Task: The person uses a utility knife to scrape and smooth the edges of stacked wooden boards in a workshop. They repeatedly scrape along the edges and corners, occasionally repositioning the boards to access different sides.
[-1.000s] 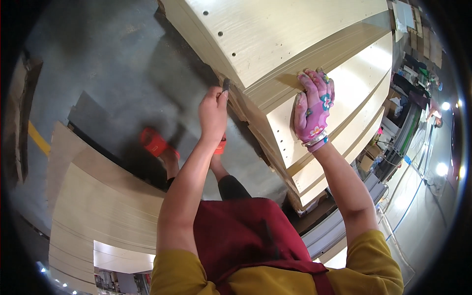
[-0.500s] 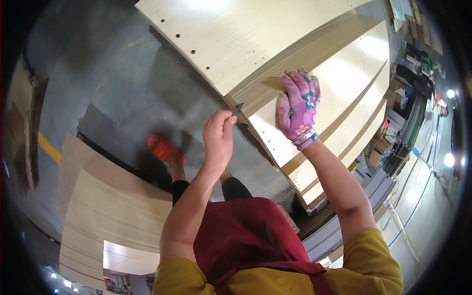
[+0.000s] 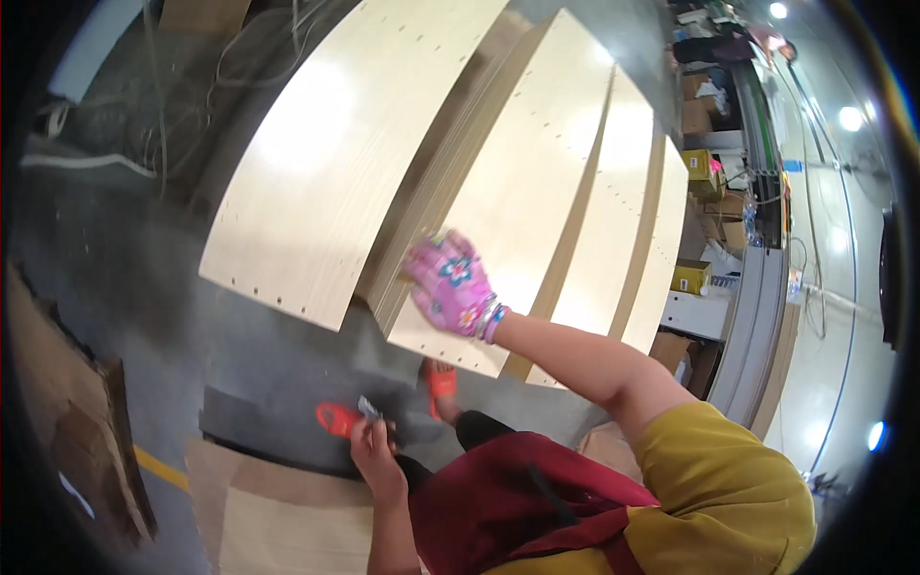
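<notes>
My bare left hand (image 3: 379,460) is low over the floor, pinching a small flat grey metal blade (image 3: 368,408) between thumb and fingers. It is apart from the boards. My right hand (image 3: 448,285) wears a pink flowered glove and is slightly blurred. It lies with fingers stretched over the near left edge of a stack of pale wooden panels (image 3: 508,196). Small dark holes run along the panels' ends. To its left, another pale panel (image 3: 297,163) tops a neighbouring stack, with a dark gap between the two.
More panel stacks (image 3: 596,240) stand to the right. Below my left hand is a low pile of brown sheets (image 3: 287,527). Cardboard (image 3: 86,422) stands at the far left, and cables (image 3: 105,161) lie on the floor. Yellow boxes (image 3: 692,276) sit beyond, at right. My feet wear red slippers (image 3: 337,419).
My view has turned and shifted, showing more of the panels. My left hand with the blade has dropped away from the panel corner. My right hand has moved left to the stack's edge.
</notes>
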Available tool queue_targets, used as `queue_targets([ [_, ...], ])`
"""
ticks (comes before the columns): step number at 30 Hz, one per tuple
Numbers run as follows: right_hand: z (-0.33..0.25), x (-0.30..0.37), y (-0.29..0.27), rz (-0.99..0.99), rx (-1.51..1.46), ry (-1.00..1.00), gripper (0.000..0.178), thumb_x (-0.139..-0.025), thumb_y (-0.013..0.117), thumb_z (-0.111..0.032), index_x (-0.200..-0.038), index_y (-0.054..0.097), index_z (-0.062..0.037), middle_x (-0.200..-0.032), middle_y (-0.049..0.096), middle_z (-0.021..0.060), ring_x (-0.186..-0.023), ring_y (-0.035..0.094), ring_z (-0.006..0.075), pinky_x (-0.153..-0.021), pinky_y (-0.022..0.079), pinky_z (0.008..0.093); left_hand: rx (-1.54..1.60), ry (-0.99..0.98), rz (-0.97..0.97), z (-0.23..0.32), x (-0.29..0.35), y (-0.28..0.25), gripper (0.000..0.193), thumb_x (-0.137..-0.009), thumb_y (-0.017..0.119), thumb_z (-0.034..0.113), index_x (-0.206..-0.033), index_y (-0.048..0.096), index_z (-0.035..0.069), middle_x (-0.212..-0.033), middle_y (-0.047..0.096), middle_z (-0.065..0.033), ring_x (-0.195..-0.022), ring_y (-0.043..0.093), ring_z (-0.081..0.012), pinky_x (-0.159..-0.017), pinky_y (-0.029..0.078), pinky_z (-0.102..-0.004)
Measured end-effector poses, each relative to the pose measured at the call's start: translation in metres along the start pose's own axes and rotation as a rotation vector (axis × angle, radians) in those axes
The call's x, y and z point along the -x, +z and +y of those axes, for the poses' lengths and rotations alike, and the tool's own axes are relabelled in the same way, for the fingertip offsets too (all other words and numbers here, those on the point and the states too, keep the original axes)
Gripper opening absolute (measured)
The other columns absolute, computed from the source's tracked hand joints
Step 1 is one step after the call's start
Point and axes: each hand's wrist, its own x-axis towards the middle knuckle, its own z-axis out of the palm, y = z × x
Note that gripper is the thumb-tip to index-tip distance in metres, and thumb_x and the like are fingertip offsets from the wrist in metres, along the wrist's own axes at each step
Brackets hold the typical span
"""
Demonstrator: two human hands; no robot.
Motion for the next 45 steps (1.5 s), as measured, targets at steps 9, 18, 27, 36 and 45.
queue_targets([
  [9, 0.007, 0.025, -0.021, 0.19, -0.09, 0.061, 0.037, -0.081, 0.055, -0.024, -0.113, 0.056, -0.0063, -0.119, 0.055, 0.0116, -0.117, 0.047, 0.0306, -0.101, 0.031, 0.0474, -0.025, -0.083, -0.144, 0.011, 0.145, 0.0, 0.011, -0.085, 0.06, 0.005, -0.093, 0.053, 0.007, -0.081, 0.055, -0.001, -0.07, 0.052, -0.0095, -0.062, 0.045, -0.0235],
  [18, -0.125, 0.19, -0.143, -0.977, -1.875, 0.782, 0.044, -0.09, 0.045, -0.053, -0.086, 0.056, -0.0108, -0.064, 0.056, 0.0001, -0.05, 0.053, 0.0122, -0.042, 0.04, 0.0265, 0.028, -0.184, -0.376, 0.07, 0.233, 0.006, 0.014, -0.087, 0.057, -0.001, -0.098, 0.054, 0.007, -0.092, 0.061, -0.002, -0.083, 0.058, -0.0121, -0.078, 0.049, -0.0276],
  [27, -0.15, 0.324, -0.284, -0.636, -2.379, 0.633, 0.044, -0.095, 0.041, -0.048, -0.102, 0.058, -0.0075, -0.092, 0.064, 0.0062, -0.086, 0.065, 0.0203, -0.078, 0.051, 0.033, -0.234, -0.22, -0.71, 0.12, 0.322, 0.063, 0.012, -0.091, 0.053, 0.003, -0.101, 0.052, 0.009, -0.101, 0.055, -0.0007, -0.093, 0.053, -0.0142, -0.087, 0.042, -0.0301],
  [36, -0.154, 0.452, -0.302, -0.132, -2.899, 0.006, 0.029, -0.094, 0.051, -0.025, -0.109, 0.055, -0.0003, -0.089, 0.061, 0.0059, -0.082, 0.063, 0.0194, -0.081, 0.052, 0.0381, -0.477, -0.231, -0.94, 0.069, 0.431, 0.147, 0.011, -0.09, 0.052, 0.0, -0.099, 0.052, 0.005, -0.11, 0.052, -0.0062, -0.102, 0.051, -0.0186, -0.09, 0.042, -0.0324],
  [45, -0.067, 0.771, -0.361, 0.668, -2.731, 0.21, 0.017, -0.087, 0.061, -0.016, -0.099, 0.055, -0.0046, -0.086, 0.059, 0.0083, -0.071, 0.059, 0.0177, -0.073, 0.053, 0.0388, -0.647, -0.377, -1.57, -0.143, 0.608, 0.313, 0.034, -0.084, 0.062, 0.006, -0.117, 0.053, 0.01, -0.131, 0.045, -0.0063, -0.119, 0.044, -0.02, -0.096, 0.04, -0.0373],
])
